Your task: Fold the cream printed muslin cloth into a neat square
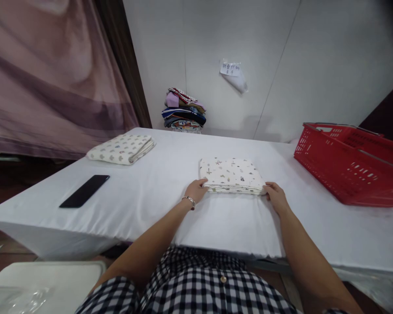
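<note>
A folded cream cloth (231, 174) with small printed figures lies on the white-covered table (170, 205) in front of me. My left hand (195, 190), with a bracelet at the wrist, grips the cloth's near left corner, fingers curled on its edge. My right hand (275, 196) holds the near right corner the same way. Both hands rest on the table.
A second folded printed cloth (122, 148) lies at the far left. A black phone (84, 190) is near the left edge. A red plastic basket (350, 163) stands at the right. A stack of folded clothes (184, 111) sits against the back wall.
</note>
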`<state>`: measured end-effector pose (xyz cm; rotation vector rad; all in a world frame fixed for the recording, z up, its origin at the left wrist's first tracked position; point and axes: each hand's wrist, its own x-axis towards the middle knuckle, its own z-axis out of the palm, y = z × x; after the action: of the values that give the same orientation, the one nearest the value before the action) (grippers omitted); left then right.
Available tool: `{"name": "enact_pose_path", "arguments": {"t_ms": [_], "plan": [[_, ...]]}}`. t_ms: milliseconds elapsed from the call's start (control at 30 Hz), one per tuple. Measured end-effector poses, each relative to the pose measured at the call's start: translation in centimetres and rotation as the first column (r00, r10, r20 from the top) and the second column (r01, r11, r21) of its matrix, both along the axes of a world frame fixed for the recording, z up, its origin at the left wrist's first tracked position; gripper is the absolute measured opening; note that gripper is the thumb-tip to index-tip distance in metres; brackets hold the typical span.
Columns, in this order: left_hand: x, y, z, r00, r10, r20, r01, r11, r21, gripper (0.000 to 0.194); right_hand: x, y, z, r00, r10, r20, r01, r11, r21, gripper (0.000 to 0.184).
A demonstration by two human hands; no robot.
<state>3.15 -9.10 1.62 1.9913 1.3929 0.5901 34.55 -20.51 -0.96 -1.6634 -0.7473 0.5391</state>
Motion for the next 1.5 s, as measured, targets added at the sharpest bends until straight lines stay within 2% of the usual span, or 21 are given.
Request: {"name": "enact_pose_path", "arguments": {"t_ms": [133,433,633,800,1000,1100,1200,1300,1400,1500], "plan": [[0.2,0.1,-0.4,0.999,0.024,0.029,-0.024,1.000,0.004,0.037,-0.1,0.0,0.1,1.000,-0.001,0.014,0.001,1.000,-0.002,0.034],[1.2,-0.2,-0.4,0.990,0.033,-0.137,-0.017,0.993,0.118,0.037,-0.1,0.2,-0.3,1.000,-0.023,0.002,0.023,1.000,0.002,0.036],[0.7,1.5,-0.4,0.999,0.045,0.009,-0.046,0.982,0.181,0.036,-0.4,0.6,-0.3,0.998,-0.054,0.016,0.053,0.998,0.040,0.037],[-0.1,1.6,-1.3,0.998,-0.003,-0.063,0.010,0.995,0.104,0.033,-0.1,0.9,-0.8,0.997,-0.061,0.056,0.059,0.998,0.036,0.038],[-0.5,0.8,-1.4,0.990,-0.034,-0.140,0.059,0.982,0.180,0.034,0.1,1.0,-1.2,0.995,-0.042,0.095,0.038,0.998,0.045,0.039],[-0.7,0.2,-0.8,0.969,-0.032,-0.247,0.108,0.947,0.304,0.034,0.0,0.8,-0.9,0.998,-0.018,0.057,0.015,0.999,0.044,0.040],[-0.6,-0.1,-0.2,0.941,-0.038,-0.337,0.203,0.858,0.472,0.034,-0.2,0.6,-0.5,0.999,0.007,0.037,-0.008,0.999,0.037,0.039],[0.1,-0.2,0.4,0.929,-0.126,-0.347,0.304,0.793,0.528,0.037,-0.2,0.4,-0.4,0.999,0.028,0.033,-0.030,0.999,0.045,0.039],[1.4,-0.3,0.7,0.927,-0.237,-0.291,0.360,0.782,0.508,0.037,-0.1,0.4,-0.6,0.999,0.032,0.022,-0.033,0.998,0.050,0.039],[2.6,-0.1,0.9,0.932,-0.268,-0.242,0.355,0.804,0.476,0.027,0.0,0.4,-0.7,0.999,0.033,0.014,-0.034,0.998,0.044,0.038]]}}
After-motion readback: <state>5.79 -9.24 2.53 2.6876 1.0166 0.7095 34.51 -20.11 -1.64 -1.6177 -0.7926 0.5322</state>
